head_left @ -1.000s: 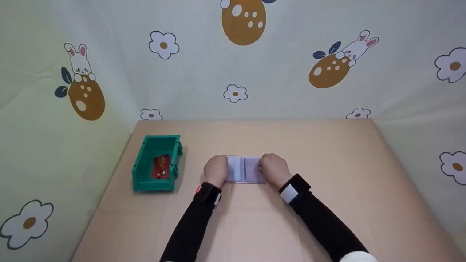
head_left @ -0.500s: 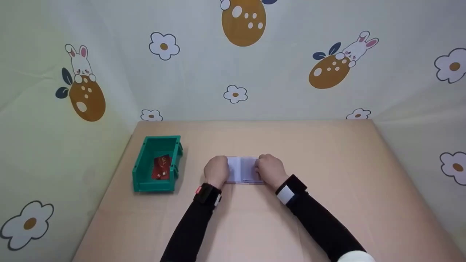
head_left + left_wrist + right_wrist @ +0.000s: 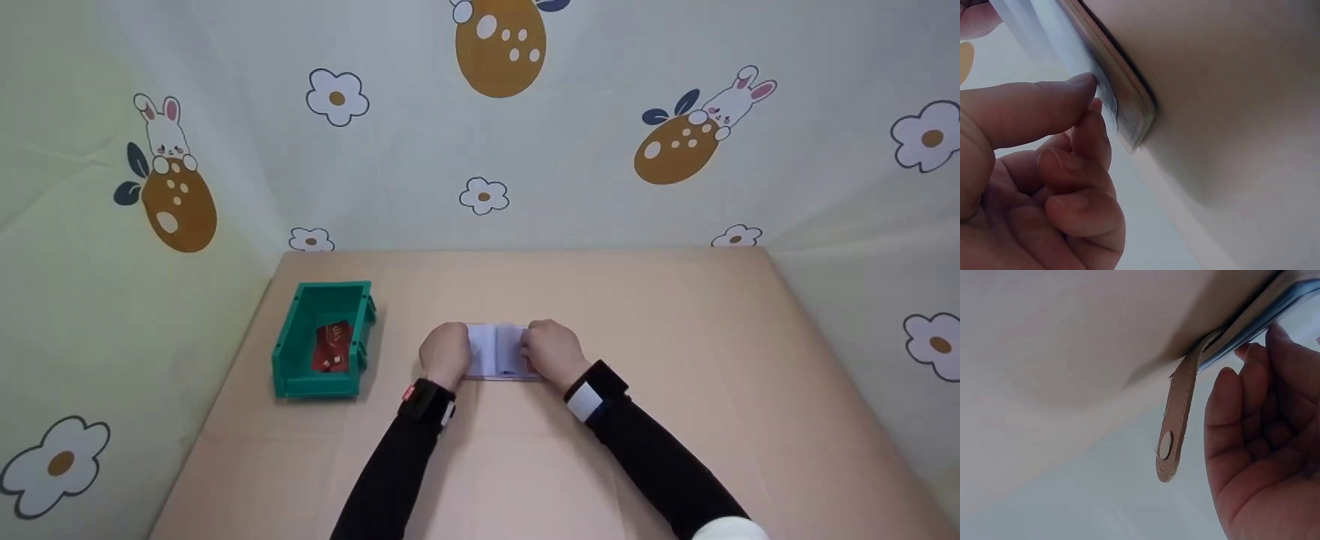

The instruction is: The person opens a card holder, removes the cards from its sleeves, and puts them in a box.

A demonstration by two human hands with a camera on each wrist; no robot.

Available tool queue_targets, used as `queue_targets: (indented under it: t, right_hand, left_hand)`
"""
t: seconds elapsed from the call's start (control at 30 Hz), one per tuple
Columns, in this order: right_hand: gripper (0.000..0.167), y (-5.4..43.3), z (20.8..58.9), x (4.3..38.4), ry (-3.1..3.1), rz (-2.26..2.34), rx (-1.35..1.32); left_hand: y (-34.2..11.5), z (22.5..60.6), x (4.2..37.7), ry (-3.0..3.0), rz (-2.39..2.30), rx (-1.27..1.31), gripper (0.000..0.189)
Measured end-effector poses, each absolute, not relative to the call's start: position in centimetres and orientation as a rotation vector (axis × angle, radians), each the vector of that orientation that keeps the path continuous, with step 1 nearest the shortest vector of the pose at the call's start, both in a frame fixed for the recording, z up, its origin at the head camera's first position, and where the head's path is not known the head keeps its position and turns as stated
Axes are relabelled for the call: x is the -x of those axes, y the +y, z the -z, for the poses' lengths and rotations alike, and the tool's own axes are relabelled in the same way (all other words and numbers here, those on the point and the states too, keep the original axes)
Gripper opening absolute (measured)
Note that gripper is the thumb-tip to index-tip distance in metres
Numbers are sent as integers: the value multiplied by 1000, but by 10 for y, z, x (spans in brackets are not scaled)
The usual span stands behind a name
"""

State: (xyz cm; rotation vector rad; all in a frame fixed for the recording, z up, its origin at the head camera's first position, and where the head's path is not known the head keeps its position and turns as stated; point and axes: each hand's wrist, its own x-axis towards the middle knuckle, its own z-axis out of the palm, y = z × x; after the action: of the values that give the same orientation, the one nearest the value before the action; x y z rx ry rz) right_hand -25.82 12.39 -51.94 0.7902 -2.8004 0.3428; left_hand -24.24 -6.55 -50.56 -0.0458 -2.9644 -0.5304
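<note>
Open card holder, leaves between two hands

Nearest: dark sleeves (image 3: 386, 465), both arms reaching forward. Left hand (image 3: 445, 350) pinches the card holder's left edge, thumb against finger. Right hand (image 3: 555, 350), fingers curled, pinches clear leaves at the right side. Card holder (image 3: 487, 351) open between them, mid-desk (image 3: 675, 337); whether it rests flat, can't tell. Brown strap (image 3: 1176, 405) with snap juts from it, loose. Step in hand, by my reading: turning or parting leaves. Next move likely calls for a steady left pinch and a light right lift. Farther left: green bin (image 3: 319, 385), red cards (image 3: 332, 346) inside.
</note>
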Motion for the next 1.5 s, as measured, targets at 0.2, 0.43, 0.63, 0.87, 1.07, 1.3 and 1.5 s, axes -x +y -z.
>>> queue_targets:
  t: [0.2, 0.43, 0.63, 0.87, 1.07, 1.3, 1.5]
  right_hand:
    - [9, 123, 520, 258, -2799, -347, -790]
    - [7, 124, 520, 258, -2825, -379, -791]
    - [11, 126, 517, 259, -2869, -436, -771]
    - [12, 128, 519, 261, -2850, -450, -775]
    - [14, 128, 519, 260, -2832, -466, -779]
    - [16, 129, 520, 260, -2799, -475, -789]
    - [12, 130, 522, 260, -2773, -455, -809]
  left_hand:
    - [-65, 505, 243, -2968, 538, 31, 22]
    - [-66, 506, 244, -2964, 563, 26, 23]
    - [-66, 506, 244, -2971, 553, 42, 21]
    - [-57, 503, 237, -2921, 481, 103, 16]
    - [-38, 495, 226, -2881, 530, 360, 13]
    - [-21, 502, 219, -2842, 352, 593, 10]
    - [-18, 508, 219, -2792, 232, 626, 10]
